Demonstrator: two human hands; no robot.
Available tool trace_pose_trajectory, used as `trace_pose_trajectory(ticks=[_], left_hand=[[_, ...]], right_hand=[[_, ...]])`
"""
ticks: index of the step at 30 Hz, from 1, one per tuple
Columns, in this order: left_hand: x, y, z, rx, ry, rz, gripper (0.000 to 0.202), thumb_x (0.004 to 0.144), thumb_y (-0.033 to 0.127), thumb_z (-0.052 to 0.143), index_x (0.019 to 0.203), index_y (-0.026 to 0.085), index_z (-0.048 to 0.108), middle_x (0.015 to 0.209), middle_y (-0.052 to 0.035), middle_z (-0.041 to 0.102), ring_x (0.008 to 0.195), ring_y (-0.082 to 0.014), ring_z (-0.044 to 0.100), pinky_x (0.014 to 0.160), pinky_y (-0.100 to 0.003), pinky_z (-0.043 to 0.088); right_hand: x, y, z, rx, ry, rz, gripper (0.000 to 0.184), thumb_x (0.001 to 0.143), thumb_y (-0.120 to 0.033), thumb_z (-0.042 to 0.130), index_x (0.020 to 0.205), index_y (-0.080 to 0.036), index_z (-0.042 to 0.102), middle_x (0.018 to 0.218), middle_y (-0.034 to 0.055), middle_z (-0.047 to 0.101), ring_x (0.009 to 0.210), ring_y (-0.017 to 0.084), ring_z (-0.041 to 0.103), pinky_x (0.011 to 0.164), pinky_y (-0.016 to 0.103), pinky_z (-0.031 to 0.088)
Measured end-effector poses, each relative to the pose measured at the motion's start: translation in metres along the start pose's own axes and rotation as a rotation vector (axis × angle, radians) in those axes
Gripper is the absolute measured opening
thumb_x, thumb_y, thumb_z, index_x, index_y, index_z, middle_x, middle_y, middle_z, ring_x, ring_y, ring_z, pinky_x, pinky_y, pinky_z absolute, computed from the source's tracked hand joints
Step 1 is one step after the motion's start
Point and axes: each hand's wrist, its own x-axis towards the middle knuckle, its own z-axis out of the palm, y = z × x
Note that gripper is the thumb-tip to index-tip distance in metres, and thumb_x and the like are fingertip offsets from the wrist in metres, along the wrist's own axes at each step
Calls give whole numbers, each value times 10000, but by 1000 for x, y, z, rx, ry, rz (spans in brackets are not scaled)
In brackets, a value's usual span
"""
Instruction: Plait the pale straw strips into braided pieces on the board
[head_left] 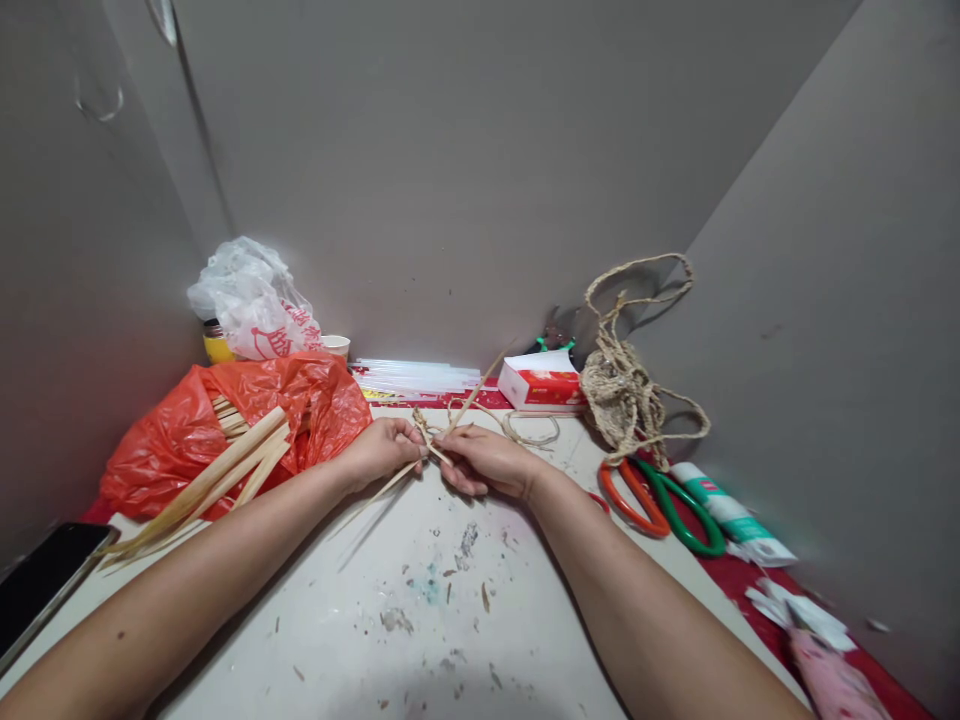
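Observation:
Both hands meet over the middle of the white board, close together. My left hand (386, 452) is closed, its thumb and fingers pinching a small piece of pale plant-fibre braid (421, 424). Opposite it, my right hand (484, 460) pinches the same piece where the strands cross. One loose straw-coloured strip (480, 390) sticks up and away past the right fingers. Another strip (382, 492) trails down to the left below my left hand. The fingertips partly hide where the strands cross.
At left, a red plastic bag (180, 430) holds dry fibre strips (225, 475); a phone (49, 580) lies nearer. Clear sticks (420, 377) and a red-white box (541, 382) stand behind. Rightward are coiled braided cord (619, 390), orange-and-green-handled scissors (679, 505) and a white-green tube (731, 512).

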Motion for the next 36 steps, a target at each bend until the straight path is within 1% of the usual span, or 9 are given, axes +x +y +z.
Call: trace_pose_trajectory(ticks=[5, 7, 10, 14, 20, 25, 27, 32, 36], left_hand=[[0, 4, 1, 129, 24, -29, 128, 710, 205, 594, 616, 129, 552, 515, 23, 578, 475, -56, 473, 544, -183, 365], [-2, 5, 2, 72, 1, -34, 114, 733, 204, 584, 657, 135, 532, 566, 15, 601, 455, -43, 468, 503, -171, 358], [-4, 6, 3, -31, -47, -107, 127, 773, 232, 573, 738, 156, 478, 655, -9, 632, 480, -66, 549, 475, -174, 398], [-3, 7, 3, -44, -55, -171, 112, 831, 211, 507, 761, 164, 432, 611, -8, 609, 514, -97, 601, 498, -201, 466], [-2, 5, 6, 59, -20, -105, 129, 838, 237, 476, 733, 177, 431, 496, 54, 485, 430, -80, 526, 437, -170, 392], [0, 0, 7, 156, 86, -41, 173, 768, 314, 562, 707, 185, 465, 422, 99, 358, 347, -36, 274, 400, -172, 228], [1, 0, 7, 177, 108, -15, 175, 735, 308, 586, 684, 178, 481, 429, 98, 343, 364, -34, 249, 405, -182, 198], [0, 2, 5, 114, 60, -74, 159, 726, 306, 574, 699, 187, 473, 423, 100, 313, 341, -39, 211, 383, -202, 116], [-2, 3, 2, 79, 30, -72, 221, 724, 364, 600, 706, 192, 462, 418, 105, 295, 329, -35, 208, 375, -194, 100]], right_hand=[[-1, -1, 2, -45, -3, -15, 440, 872, -429, 417, 579, -120, 528, 389, -8, 501, 276, 48, 387, 270, 153, 230], [-4, -3, 3, -60, -8, -44, 406, 867, -418, 430, 609, -122, 532, 407, -13, 505, 287, 47, 392, 276, 154, 236], [-9, -7, 5, -89, -62, -98, 243, 825, -353, 512, 730, -132, 553, 501, -26, 540, 350, 46, 442, 305, 145, 276], [-12, -10, 5, -110, -143, -128, 148, 803, -275, 519, 789, -137, 568, 590, -13, 568, 410, 45, 472, 349, 146, 321], [-10, -11, 6, -65, -133, -105, 138, 789, -255, 502, 793, -129, 559, 558, -12, 559, 386, 56, 468, 344, 161, 352], [-7, -7, 4, -112, -102, -105, 156, 830, -274, 482, 787, -135, 536, 503, -35, 532, 358, 48, 457, 329, 145, 344], [-6, -7, 4, -138, -95, -109, 133, 837, -248, 465, 811, -138, 534, 485, -43, 529, 341, 46, 442, 325, 144, 342], [-7, -8, 4, -207, -69, -122, 170, 850, -238, 440, 755, -139, 541, 438, -51, 497, 331, 46, 433, 321, 141, 328], [-8, -9, 4, -200, -60, -112, 206, 859, -261, 437, 726, -139, 537, 441, -47, 502, 329, 46, 430, 322, 145, 330]])
